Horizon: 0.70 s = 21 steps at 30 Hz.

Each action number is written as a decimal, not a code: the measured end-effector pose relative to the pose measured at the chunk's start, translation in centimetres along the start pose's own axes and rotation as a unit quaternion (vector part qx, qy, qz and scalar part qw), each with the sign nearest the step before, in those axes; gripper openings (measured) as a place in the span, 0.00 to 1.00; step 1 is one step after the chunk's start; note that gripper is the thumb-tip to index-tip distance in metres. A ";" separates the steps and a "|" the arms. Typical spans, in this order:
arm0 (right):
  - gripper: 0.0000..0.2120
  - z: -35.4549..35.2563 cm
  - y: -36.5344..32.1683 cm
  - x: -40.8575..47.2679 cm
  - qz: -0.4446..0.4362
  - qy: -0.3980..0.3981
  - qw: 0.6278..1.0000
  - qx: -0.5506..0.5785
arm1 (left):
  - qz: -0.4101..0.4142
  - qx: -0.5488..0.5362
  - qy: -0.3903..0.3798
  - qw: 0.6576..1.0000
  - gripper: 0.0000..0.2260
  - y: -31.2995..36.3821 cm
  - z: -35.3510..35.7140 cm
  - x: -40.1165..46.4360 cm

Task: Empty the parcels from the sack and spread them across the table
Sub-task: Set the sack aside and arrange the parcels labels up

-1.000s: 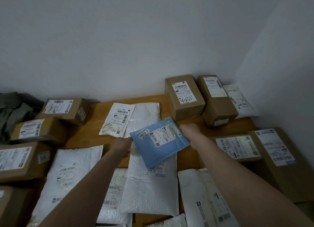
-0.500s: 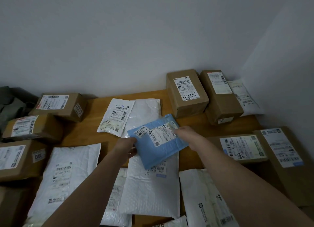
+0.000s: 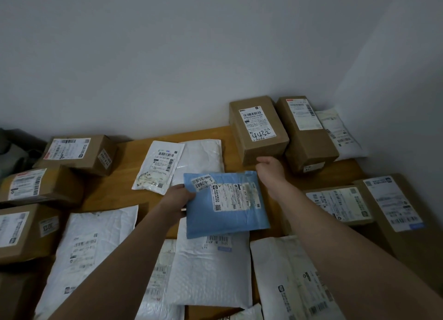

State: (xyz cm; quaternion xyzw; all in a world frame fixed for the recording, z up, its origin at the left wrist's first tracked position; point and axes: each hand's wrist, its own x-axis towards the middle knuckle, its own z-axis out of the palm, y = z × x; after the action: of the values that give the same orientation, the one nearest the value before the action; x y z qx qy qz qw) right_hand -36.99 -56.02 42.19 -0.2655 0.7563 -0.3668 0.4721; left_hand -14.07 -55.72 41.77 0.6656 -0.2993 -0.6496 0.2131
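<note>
Wooden table (image 3: 112,190) in a white-walled corner (image 3: 335,79)

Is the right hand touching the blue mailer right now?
Apart. The head view shows the right hand lifted past the blue mailer's top right corner, toward the cardboard box; only the left hand grips it.

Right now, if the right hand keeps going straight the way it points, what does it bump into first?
Probably the brown box marked 4432. The right hand points up the table at its near face, already close. Whether they touch is unclear.
</note>
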 end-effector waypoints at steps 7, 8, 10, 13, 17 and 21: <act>0.16 -1.3 0.7 0.5 0.012 0.058 0.998 -0.009 | 0.022 -0.039 0.011 0.999 0.11 0.6 2.9 0.0; 0.16 -1.4 0.7 0.5 0.011 0.057 0.998 -0.012 | 0.021 -0.030 0.018 0.999 0.11 0.5 3.1 0.1; 0.16 -1.5 0.9 0.6 0.013 0.043 0.999 -0.023 | 0.005 -0.005 0.045 0.999 0.13 0.4 3.2 0.3; 0.14 -1.3 1.2 0.5 0.027 0.016 0.998 -0.057 | -0.013 0.039 0.104 0.994 0.17 0.1 2.5 0.9; 0.14 -0.3 1.5 0.2 0.031 -0.015 0.996 -0.078 | -0.036 0.034 0.145 0.988 0.17 -0.1 1.1 1.1; 0.12 1.4 1.4 -0.5 0.010 -0.096 0.993 -0.060 | -0.056 0.011 0.188 0.981 0.21 -0.3 -0.2 1.1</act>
State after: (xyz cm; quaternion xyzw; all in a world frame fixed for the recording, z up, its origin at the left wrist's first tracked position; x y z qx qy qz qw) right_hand -35.61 -55.26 40.93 -0.3196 0.7310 -0.2884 0.5295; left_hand -13.84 -56.27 40.84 0.7939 -0.2236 -0.5202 0.2216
